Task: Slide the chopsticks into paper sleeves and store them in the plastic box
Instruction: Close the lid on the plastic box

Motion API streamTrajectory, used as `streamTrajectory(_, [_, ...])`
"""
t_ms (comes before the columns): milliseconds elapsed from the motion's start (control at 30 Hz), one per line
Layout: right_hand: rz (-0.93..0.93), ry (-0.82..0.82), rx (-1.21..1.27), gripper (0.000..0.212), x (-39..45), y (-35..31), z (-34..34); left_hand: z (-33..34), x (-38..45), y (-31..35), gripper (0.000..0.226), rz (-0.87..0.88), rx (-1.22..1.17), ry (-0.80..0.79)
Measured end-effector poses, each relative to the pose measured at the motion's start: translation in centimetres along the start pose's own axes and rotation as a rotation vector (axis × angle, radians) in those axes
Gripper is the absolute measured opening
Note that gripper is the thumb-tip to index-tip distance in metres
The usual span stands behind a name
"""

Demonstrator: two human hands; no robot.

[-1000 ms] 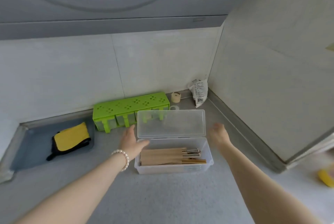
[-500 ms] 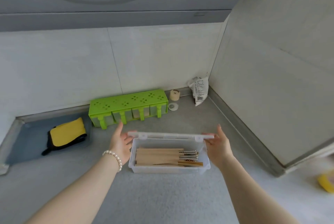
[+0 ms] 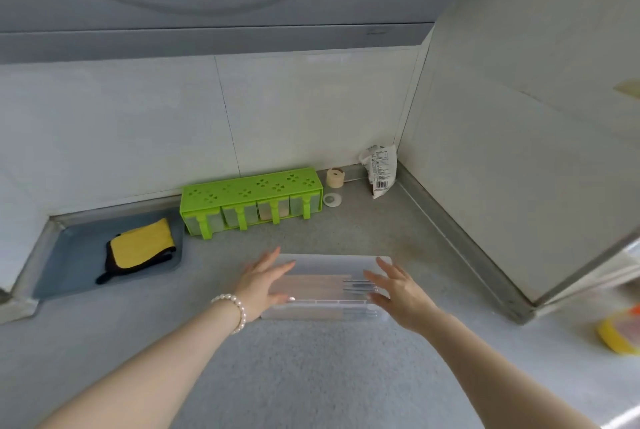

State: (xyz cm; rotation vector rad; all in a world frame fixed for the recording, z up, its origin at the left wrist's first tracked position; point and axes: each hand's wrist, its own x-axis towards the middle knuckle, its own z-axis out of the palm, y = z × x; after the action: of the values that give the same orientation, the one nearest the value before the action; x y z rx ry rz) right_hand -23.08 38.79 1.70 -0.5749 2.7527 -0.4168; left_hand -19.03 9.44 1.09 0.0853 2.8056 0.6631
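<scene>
Pressing flat on the lid (image 3: 329, 266), the left hand (image 3: 262, 285) lies with its fingers straight and spread over the left end, a bead bracelet (image 3: 232, 310) at its wrist. The right hand (image 3: 398, 293) does the same at the right end, fingers straight and fanned, palm low over the near right corner. Neither hand grips anything; both are wide and lie on the clear plastic.

Under them the lid sits level on the box (image 3: 322, 313), which stands on the grey bench (image 3: 311, 376) just in front of the person. Through the clear lid the sleeves (image 3: 311, 285) show as pale tan strips lying side by side along the box, and the metal ends of the chopsticks (image 3: 356, 285) poke out of them toward the right. How many pairs there are I cannot tell through the plastic.

By this look the task is nearly over: the chopsticks are sleeved, they are in the box, and the lid is down. What may be left is to snap the lid fully shut; whether its catches have seated is not visible.

Farther back, a green rack (image 3: 251, 201) stands against the wall, with a yellow cloth (image 3: 140, 250) in a recessed tray (image 3: 62, 266) to its left and a white bag (image 3: 380, 165) in the corner.
</scene>
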Motion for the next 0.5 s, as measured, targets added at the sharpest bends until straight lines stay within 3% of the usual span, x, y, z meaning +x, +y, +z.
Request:
streamTrajectory(100, [0.003,-0.076,-0.031,0.064,0.3,0.1,-1.3,-1.0,0.4,1.0,0.083,0.041,0.131,-0.167])
streamTrajectory(233, [-0.006,-0.129,-0.136,0.071,1.2,0.1,-2.3,-2.0,0.8,1.2,0.087,0.072,0.327,-0.243])
streamTrajectory(500, [-0.002,-0.142,-0.078,0.069,1.2,0.8,-0.7,1.1,-0.7,0.4,0.077,0.091,0.536,-0.190])
